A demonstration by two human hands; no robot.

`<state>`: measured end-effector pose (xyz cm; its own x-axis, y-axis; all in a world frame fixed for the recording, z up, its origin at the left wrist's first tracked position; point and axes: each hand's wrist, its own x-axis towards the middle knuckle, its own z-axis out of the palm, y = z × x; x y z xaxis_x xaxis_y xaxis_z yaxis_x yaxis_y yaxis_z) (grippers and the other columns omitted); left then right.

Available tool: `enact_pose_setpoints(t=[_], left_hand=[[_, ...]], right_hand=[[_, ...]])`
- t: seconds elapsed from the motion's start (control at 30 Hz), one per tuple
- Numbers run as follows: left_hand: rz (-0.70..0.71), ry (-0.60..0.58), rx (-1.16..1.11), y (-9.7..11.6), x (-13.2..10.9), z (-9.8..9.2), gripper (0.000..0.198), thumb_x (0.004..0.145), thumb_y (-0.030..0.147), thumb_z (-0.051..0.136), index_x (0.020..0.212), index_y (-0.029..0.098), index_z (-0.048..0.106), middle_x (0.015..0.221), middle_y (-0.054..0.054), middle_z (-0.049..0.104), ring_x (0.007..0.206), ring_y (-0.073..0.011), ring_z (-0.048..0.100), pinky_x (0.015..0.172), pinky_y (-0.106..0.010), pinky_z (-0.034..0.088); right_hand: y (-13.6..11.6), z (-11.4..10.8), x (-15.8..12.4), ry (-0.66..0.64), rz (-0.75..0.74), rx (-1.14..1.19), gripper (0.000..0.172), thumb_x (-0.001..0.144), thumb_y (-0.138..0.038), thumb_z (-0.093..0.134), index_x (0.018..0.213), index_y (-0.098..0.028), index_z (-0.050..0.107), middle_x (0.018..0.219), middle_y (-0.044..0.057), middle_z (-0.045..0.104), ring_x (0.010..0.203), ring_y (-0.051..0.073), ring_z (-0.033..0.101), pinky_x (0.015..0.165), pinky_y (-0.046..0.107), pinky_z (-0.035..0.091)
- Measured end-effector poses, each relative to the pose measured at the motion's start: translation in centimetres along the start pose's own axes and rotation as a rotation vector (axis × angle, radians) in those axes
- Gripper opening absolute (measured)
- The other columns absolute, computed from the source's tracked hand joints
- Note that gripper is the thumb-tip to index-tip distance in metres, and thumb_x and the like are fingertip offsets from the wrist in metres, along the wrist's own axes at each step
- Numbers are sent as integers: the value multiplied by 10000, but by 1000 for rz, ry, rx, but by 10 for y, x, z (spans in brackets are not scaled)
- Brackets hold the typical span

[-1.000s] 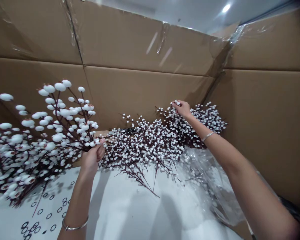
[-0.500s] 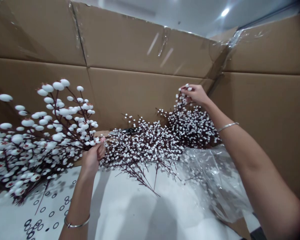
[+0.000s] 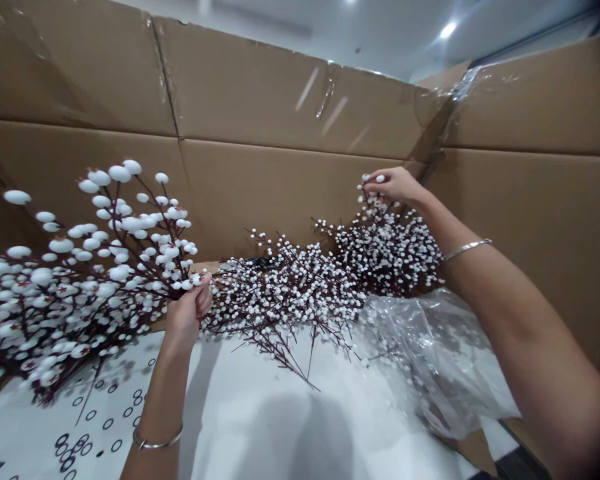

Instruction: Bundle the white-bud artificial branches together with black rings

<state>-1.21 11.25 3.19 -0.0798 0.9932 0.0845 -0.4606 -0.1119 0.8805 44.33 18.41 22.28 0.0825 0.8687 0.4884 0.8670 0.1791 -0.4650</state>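
My left hand (image 3: 190,310) is closed around the dark stems of a bunch of white artificial berry branches (image 3: 125,233), which fans up and to the left. At the back right, my right hand (image 3: 393,185) pinches the top of a berry stem (image 3: 367,199) that rises from a pile of berry branches (image 3: 387,250). White berries show at its fingertips. Another pile of berry branches (image 3: 300,287) lies between my hands, with bare stem ends pointing toward me. More berry branches (image 3: 40,313) spread at the far left, behind and below the held bunch.
Cardboard walls (image 3: 270,193) stand behind and to the right. A clear plastic bag (image 3: 430,360) lies at the right on the white tabletop (image 3: 260,407). Several small black rings (image 3: 83,443) are scattered at the front left.
The right hand has shifted very slightly right, still pinching the berry stem. The left hand keeps its grip on the bunch, and the view has moved a little.
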Motion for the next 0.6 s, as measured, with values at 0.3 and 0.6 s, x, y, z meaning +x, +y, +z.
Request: enact_pose_setpoints(t=[0.3,0.6], left_hand=[[60,-56,-22,-10,-4,13,382,678,362,801,595,183,473,437,116,212,353,-25,125,357,-210,65],[-10,-75,173,-23,-23,41,516,662,447,782,1079,155,694,456,112,230,411,-54,135,435,-241,72]], right_hand=[[-100,37,-24,-146,-159,251,286,789,-363,753,999,-170,740,742,50,629,531,95,524,434,216,424],[-187,96,-59,-297,-293,473,167,811,-272,712,921,-147,724,673,21,598,470,64,493,374,174,357]])
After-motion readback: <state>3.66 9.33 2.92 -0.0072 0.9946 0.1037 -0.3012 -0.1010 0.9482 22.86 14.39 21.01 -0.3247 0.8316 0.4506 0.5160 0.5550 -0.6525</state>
